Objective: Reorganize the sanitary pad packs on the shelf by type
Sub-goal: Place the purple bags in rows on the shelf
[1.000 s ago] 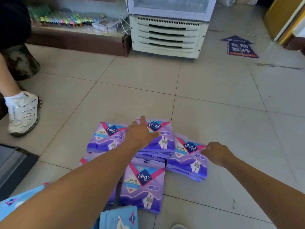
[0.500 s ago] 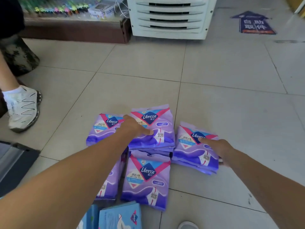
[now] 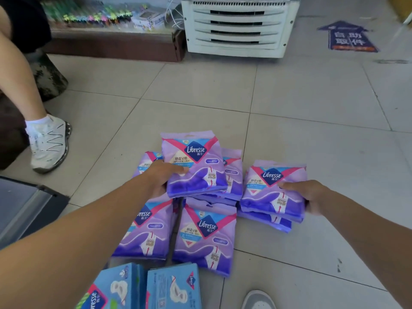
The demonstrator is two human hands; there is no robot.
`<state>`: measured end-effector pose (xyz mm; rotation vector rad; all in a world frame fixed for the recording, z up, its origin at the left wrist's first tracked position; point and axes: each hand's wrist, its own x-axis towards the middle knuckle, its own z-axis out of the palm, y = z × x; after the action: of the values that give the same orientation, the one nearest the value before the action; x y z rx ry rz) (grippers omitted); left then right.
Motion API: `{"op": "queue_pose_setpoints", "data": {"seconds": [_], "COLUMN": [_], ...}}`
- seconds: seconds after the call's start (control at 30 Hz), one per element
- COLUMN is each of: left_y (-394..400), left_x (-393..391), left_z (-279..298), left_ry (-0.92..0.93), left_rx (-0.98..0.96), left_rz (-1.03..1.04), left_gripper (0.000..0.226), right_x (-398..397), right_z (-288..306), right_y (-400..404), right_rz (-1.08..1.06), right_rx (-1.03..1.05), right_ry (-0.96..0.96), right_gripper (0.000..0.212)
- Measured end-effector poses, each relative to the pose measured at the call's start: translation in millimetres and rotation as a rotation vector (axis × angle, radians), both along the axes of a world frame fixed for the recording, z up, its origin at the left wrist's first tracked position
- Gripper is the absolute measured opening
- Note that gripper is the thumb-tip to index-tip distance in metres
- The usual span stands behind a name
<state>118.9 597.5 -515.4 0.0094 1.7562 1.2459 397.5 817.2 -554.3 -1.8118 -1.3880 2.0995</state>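
Gripping purple packs, both hands outstretched: left hand [image 3: 161, 178] one pack [image 3: 194, 166], right hand [image 3: 312, 197] another pack [image 3: 270, 192].

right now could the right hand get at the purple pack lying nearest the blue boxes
Probably not yet. The right hand already grips a purple pack on the right pile, so it is occupied. The near pack itself lies uncovered on the floor, with nothing between them.

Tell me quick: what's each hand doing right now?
Left hand: grips a purple plastic Libresse pad pack, raised.
Right hand: grips another purple Libresse pack atop the right stack.
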Motion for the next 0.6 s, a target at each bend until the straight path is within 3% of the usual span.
{"op": "queue_pose_setpoints", "data": {"seconds": [0.17, 0.27, 0.4, 0.5, 0.6], "left_y": [-18.6, -40.8, -91.4, -127.8, -160.9], "left_x": [0.7, -5.5, -20.4, -29.0, -30.4], "left_z": [38.2, 68.3, 115.3, 150.5, 190.5], "left_ry": [0.060, 0.108, 0.161, 0.198, 0.245], "left_rx": [0.066, 0.087, 0.122, 0.151, 0.152], "left_rz": [0.029, 0.030, 0.086, 0.123, 0.163], "left_gripper": [0.027, 0.036, 0.037, 0.052, 0.051], "right_x": [2.4, -5.8, -33.5, -57.2, -79.9], "right_z": [42.3, 73.0, 126.1, 169.1, 214.8], "right_y": [9.7, 8.7, -29.2, -65.5, -108.4], "right_rz": [0.006, 0.004, 0.153, 0.306, 0.392], "right_rx": [0.053, 0.097, 0.139, 0.157, 0.147], "right_ry": [0.103, 0.205, 0.381, 0.469, 0.561], "right_gripper": [0.024, 0.058, 0.066, 0.096, 0.086]}}
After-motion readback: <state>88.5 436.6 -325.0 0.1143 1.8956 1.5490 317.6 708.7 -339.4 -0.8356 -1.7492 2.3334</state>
